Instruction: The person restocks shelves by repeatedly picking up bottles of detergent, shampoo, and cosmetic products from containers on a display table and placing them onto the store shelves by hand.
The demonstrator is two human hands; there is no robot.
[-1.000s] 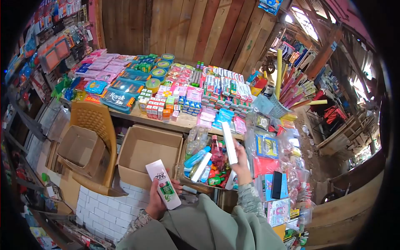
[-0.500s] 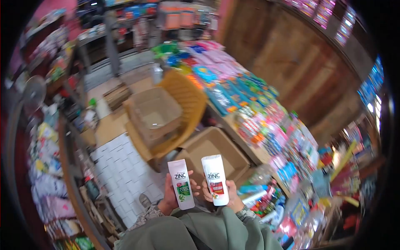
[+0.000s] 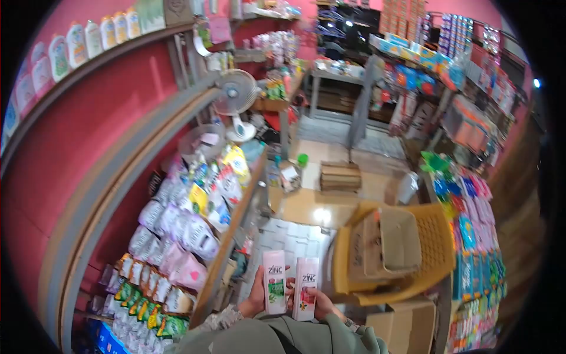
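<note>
A white ZINC shampoo bottle with a green label [image 3: 275, 287] stands upright in my left hand [image 3: 254, 297], the fingers wrapped round its side. My right hand [image 3: 323, 304] is closed round a second white ZINC shampoo bottle with a red label [image 3: 306, 290]. The two bottles are side by side in front of my body, their fronts facing me and a narrow gap between them. Fingertips show between the bottles.
Shelves on the left carry packed pouches [image 3: 200, 236] and, higher up, a row of bottles [image 3: 76, 44]. A fan [image 3: 236, 92] stands behind them. To the right, a yellow chair [image 3: 433, 236] holds a cardboard box [image 3: 368, 242]; another box [image 3: 407, 324] sits below, beside a goods-covered table [image 3: 471, 259].
My view has swung left, bringing the pink wall and left shelves into sight. Both bottles stay in my hands and are now closer together and more upright.
</note>
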